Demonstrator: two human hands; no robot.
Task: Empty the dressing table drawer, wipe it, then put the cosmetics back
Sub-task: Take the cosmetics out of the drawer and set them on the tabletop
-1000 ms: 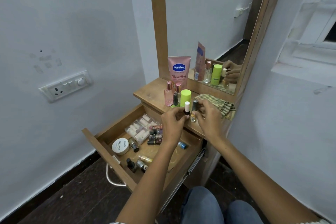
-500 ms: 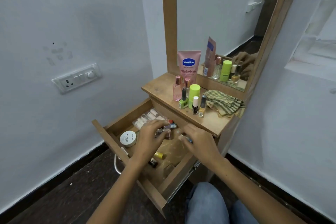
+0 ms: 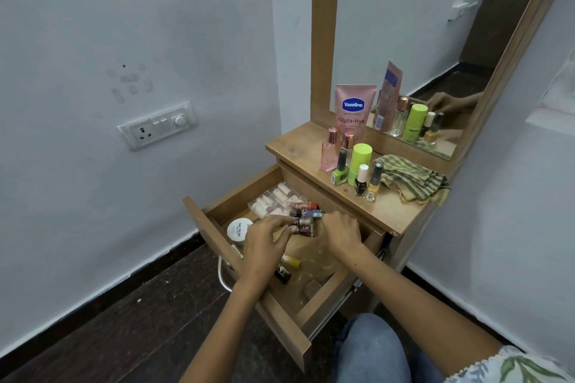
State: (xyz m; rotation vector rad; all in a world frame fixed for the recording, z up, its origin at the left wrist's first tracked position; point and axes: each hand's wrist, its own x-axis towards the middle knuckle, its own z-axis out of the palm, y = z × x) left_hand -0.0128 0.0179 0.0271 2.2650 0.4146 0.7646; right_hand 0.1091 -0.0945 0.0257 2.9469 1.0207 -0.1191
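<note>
Head cam; looks down-fwd; drawer [image 3: 249,286] close

The drawer [image 3: 217,236] of light wood stood pulled fully out. Inside it lay a clear pack of pale tubes [image 3: 273,197] at the back, a row of small nail polish bottles [image 3: 306,214] on their sides beside it, a white round jar [image 3: 238,231] near the front wall, and a yellow bottle [image 3: 292,261] and a dark bottle [image 3: 282,274] lying loose. On the worktop [image 3: 389,211] stood a pink Vaseline tube [image 3: 353,110], a pink perfume bottle [image 3: 329,151], a lime green stick [image 3: 359,162], upright nail polishes [image 3: 362,180], and a crumpled striped cloth [image 3: 410,179].
</note>
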